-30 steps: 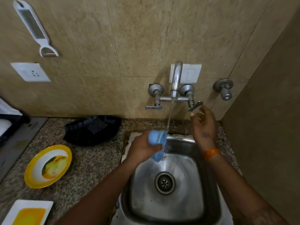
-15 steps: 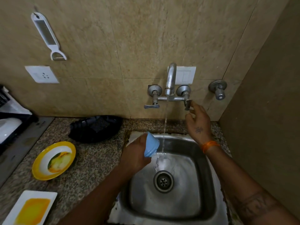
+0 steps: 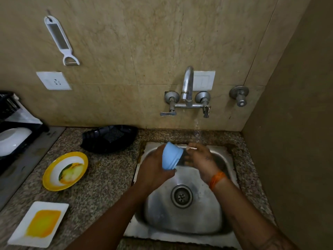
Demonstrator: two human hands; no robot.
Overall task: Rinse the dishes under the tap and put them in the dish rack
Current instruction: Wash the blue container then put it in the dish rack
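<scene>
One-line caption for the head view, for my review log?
Left hand grips a blue cup over the steel sink; right hand reaches to it.

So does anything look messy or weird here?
Yes. The round yellow-rimmed plate and the square white plate on the counter carry yellow food smears, unrinsed. Brownish grime lines the sink's rim where it meets the granite. The blue cup, in the left hand, is tipped sideways.
</scene>
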